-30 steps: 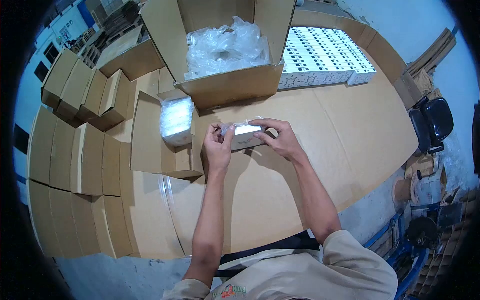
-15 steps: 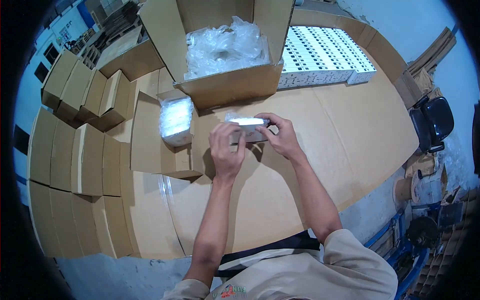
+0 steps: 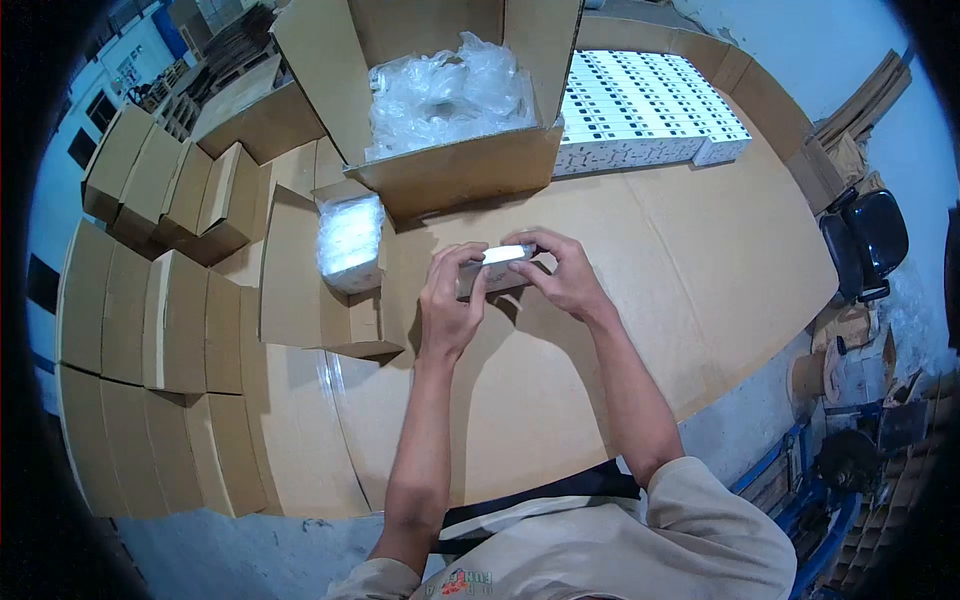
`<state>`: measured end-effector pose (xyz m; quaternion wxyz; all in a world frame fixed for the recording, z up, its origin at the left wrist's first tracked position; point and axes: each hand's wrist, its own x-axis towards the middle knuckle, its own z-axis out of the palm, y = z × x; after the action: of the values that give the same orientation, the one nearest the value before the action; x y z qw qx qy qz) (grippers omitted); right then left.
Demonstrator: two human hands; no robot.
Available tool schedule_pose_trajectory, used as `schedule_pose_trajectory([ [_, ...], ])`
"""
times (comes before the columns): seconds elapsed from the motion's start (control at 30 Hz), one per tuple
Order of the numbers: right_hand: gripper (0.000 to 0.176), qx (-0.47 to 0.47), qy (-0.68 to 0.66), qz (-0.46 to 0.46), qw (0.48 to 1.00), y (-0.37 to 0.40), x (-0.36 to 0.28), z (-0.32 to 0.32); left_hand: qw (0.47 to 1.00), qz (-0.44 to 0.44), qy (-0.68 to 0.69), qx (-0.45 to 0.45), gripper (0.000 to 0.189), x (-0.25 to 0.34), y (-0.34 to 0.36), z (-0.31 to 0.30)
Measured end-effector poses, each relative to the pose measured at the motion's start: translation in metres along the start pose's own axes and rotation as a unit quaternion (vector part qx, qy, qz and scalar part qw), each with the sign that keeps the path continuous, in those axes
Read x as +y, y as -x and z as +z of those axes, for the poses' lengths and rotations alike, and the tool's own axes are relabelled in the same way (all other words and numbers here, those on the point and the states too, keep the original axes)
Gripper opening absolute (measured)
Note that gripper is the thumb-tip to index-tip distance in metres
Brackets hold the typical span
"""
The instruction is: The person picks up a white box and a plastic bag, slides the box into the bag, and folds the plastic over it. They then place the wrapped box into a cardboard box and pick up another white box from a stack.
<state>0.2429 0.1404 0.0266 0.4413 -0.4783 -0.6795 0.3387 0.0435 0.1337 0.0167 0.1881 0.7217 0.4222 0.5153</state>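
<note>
Between my two hands is a small white box (image 3: 500,270), held above the cardboard-covered table (image 3: 600,370). My left hand (image 3: 455,295) grips its left end, thumb on the near face and fingers over the top. On the right end, my right hand (image 3: 560,270) pinches it between thumb and fingers. Light glares off the top of the box, and a clear wrap around it is hard to make out. To the left stands an open small carton (image 3: 365,330) with several plastic-wrapped white boxes (image 3: 350,240) packed inside.
A large open carton (image 3: 460,175) of clear plastic bags (image 3: 450,95) stands behind my hands. Rows of white boxes (image 3: 640,105) lie at the back right. Several brown cartons (image 3: 150,320) line the left side. A black chair (image 3: 870,245) is off the table's right edge.
My left fingers have moved up and closed over the box's left end. The box is turned slightly, and the loose plastic above it has flattened from view.
</note>
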Motion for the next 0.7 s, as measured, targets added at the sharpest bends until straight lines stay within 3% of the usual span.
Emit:
schedule_pose_trajectory([
  [0.07, 0.047, 0.026, -0.003, -0.057, 0.998, 0.001, -0.001, 0.0, 0.993, -0.081, 0.085, -0.029, 0.025, -0.002, 0.001, -0.003],
  [0.17, 0.06, 0.023, -0.027, -0.068, 0.997, 0.001, -0.006, -0.001, 0.986, -0.094, 0.136, -0.022, 0.026, -0.011, 0.002, -0.001],
  [0.47, 0.063, 0.004, -0.03, -0.053, 0.998, 0.001, 0.003, 0.002, 0.955, -0.166, 0.243, -0.033, 0.039, -0.02, 0.006, 0.004],
  [0.67, 0.057, 0.004, -0.009, -0.03, 0.999, 0.003, -0.004, -0.001, 0.943, -0.212, 0.256, -0.024, 0.073, -0.01, 0.017, 0.001],
  [0.7, 0.056, 0.003, -0.028, -0.021, 0.999, 0.003, -0.003, -0.002, 0.96, -0.205, 0.191, -0.021, 0.079, -0.007, 0.021, 0.002],
])
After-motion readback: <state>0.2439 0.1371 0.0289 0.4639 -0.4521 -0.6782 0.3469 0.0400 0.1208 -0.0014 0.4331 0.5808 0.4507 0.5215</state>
